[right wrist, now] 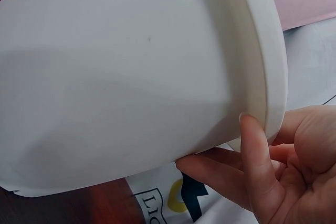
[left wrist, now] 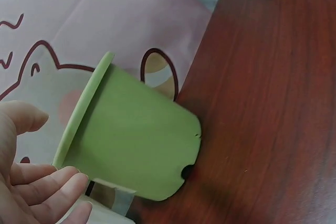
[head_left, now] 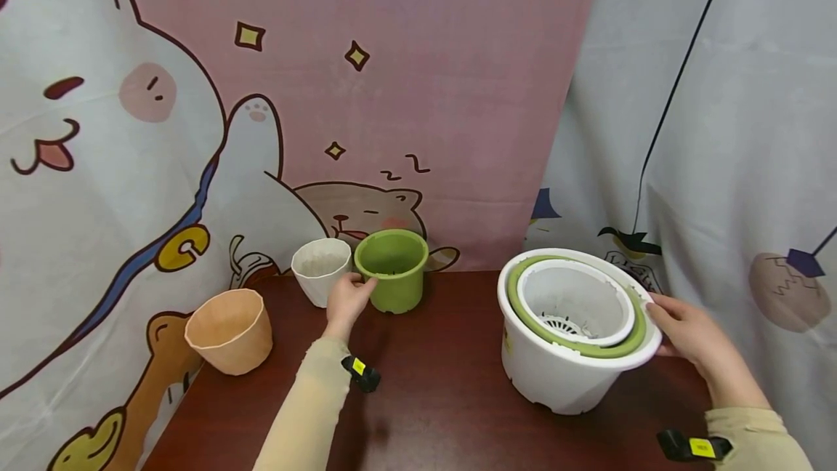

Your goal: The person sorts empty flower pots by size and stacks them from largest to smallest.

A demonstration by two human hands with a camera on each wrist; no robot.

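Note:
On the right in the head view stands a large white flower pot, tilted slightly. A green pot and a smaller white pot with a slotted bottom are nested inside it. My right hand grips the large pot's rim, fingers curled beneath it. My left hand is at the near left side of another green flower pot. In the left wrist view its thumb and fingers are spread apart, fingertips by the pot's rim. Contact there is unclear.
A small white faceted pot stands left of the green one, partly behind my left hand. Farther left is a peach faceted pot. All stand on a dark red-brown table, with a printed cloth hanging behind.

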